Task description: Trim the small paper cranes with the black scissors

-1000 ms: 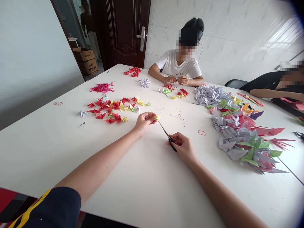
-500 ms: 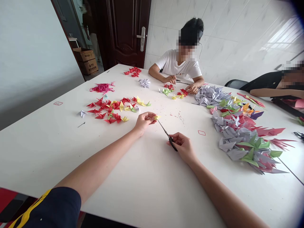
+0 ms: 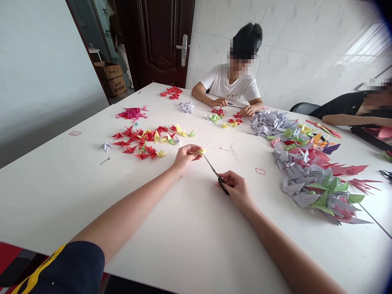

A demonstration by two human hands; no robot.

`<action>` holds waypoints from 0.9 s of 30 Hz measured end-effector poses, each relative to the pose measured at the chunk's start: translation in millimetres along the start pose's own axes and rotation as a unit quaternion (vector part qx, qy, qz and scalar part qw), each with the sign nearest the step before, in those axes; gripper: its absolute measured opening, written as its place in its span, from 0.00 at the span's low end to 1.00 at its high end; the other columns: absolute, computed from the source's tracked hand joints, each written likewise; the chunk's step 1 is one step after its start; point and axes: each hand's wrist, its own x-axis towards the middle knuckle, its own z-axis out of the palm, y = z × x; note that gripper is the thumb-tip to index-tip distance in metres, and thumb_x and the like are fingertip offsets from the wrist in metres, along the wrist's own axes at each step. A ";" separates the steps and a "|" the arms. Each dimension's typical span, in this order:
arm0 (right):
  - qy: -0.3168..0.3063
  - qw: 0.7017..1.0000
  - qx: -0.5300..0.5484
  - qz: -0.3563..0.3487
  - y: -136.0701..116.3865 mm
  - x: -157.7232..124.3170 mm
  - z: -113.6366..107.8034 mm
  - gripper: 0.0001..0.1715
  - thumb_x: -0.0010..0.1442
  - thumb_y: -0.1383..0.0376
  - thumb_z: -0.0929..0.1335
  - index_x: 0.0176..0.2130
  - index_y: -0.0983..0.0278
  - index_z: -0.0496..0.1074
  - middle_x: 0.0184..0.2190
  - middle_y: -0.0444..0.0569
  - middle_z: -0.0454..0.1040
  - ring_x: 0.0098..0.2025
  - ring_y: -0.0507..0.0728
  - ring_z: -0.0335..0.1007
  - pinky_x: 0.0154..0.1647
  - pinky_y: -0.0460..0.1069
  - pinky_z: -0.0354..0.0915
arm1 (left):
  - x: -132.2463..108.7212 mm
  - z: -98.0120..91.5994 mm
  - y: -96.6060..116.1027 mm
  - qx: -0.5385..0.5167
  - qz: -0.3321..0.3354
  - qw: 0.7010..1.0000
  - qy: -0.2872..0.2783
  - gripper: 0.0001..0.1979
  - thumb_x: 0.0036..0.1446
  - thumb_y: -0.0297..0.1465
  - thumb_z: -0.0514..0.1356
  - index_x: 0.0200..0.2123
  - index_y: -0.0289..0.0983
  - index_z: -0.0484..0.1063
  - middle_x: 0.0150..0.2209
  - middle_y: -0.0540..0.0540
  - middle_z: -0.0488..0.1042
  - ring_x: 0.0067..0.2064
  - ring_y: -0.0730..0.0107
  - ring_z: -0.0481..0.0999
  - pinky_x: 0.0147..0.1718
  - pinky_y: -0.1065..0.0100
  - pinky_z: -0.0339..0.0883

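- Across the table, a seated co-worker's hand (image 3: 247, 111) has risen slightly from the red cranes since the earlier frame, while the person's own hands barely shift.
- The left hand (image 3: 185, 157) is narrowly pinched, its fingertips (image 3: 196, 149) gripping a small yellow origami crane (image 3: 202, 151) above the white table (image 3: 183, 245).
- The right hand (image 3: 235, 188) is closed round the handles of black-handled scissors (image 3: 216, 173), whose tips point up toward the crane, near it but apparently not touching. Whether the blades are slightly parted is too small to tell.
- A loose group of small red, yellow and green cranes (image 3: 141, 141) lies finished-looking to the left of the hands.
- A much larger heap of grey, green and red cranes (image 3: 315, 171) covers the right of the table, and smaller groups lie toward the co-worker.
- A pink tangle (image 3: 132, 113) lies further off, and fine scraps (image 3: 233, 152) are scattered ahead of the scissors.
- No tray or basket shows on the table. Two stacked cardboard boxes (image 3: 110, 77) stand beyond it by the door, their contents hidden.
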 end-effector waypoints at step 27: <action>0.002 1.000 -0.008 0.004 -2.7 -1.0 2.2 0.23 0.47 0.50 0.75 0.37 0.63 0.73 0.26 0.46 0.74 0.26 0.53 0.65 0.25 0.48 0.57 | -0.1 0.5 0.0 0.016 0.012 1.000 -0.004 0.13 0.45 0.33 0.69 0.34 0.33 0.74 0.34 0.44 0.77 0.32 0.73 0.76 0.43 0.62 0.71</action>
